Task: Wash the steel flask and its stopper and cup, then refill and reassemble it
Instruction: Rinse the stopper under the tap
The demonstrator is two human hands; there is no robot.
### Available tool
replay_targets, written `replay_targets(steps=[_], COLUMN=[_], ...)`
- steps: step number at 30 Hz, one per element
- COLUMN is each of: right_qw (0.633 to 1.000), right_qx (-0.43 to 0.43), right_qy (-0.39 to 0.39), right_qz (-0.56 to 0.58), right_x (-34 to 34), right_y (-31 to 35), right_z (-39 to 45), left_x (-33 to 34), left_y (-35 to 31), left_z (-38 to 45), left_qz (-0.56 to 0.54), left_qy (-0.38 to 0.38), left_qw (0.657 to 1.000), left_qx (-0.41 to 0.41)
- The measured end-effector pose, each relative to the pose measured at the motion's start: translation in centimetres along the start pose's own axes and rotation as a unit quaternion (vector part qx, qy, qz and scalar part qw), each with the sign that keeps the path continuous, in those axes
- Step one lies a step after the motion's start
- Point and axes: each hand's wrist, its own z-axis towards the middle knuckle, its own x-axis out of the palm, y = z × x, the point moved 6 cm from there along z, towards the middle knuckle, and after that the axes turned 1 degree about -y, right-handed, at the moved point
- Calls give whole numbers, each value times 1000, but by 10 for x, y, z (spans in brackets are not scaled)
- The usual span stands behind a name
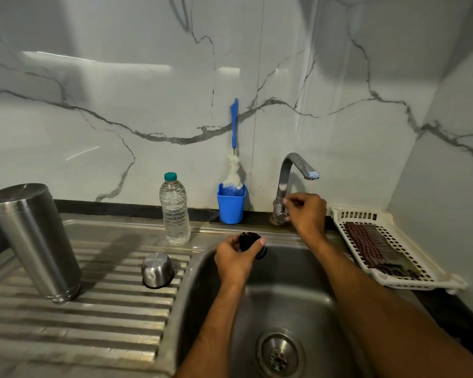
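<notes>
Left hand: fingers curled around small black round plastic stopper, held over sink for rinsing.
Right hand: fingertips pinched steel tap's lever, seemingly to start water.

Silver steel flask, silver cup, black stopper, blue brush holder, teal bottle cap, maroon-checked cloth, white grey-veined marble wall

I see a white marble-look wall with grey veins from nine to three o'clock. A bright streak, perhaps reflected lamplight, glares at eleven o'clock.
</notes>
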Motion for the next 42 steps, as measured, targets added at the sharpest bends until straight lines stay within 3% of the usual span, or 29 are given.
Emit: replay_targets(steps=[5, 11, 17, 25, 33, 42], right_qw=[991, 978, 974, 976, 968, 975], right_qx=[94, 121, 72, 37, 54, 58], right_qy=[74, 121, 177, 203, 226, 184], right_qz=[57, 121, 120, 70, 99, 112], right_x=[-8, 6, 19, 27, 27, 17], right_y=[-38, -43, -39, -30, -24, -25], right_z=[10, 18, 27, 33, 31, 20], left_x=[38, 68, 77, 83, 85, 85], left_y=[-8, 6, 17, 23, 24, 31], left_z=[-12, -20, -15, -15, -17, -22], left_qz=[36, 59, 75, 102, 103, 134], left_qy=[39, 50, 58, 86, 97, 129], left_qw=[999, 997, 995, 991, 990, 983], left_qx=[9, 0, 5, 5, -1, -10])
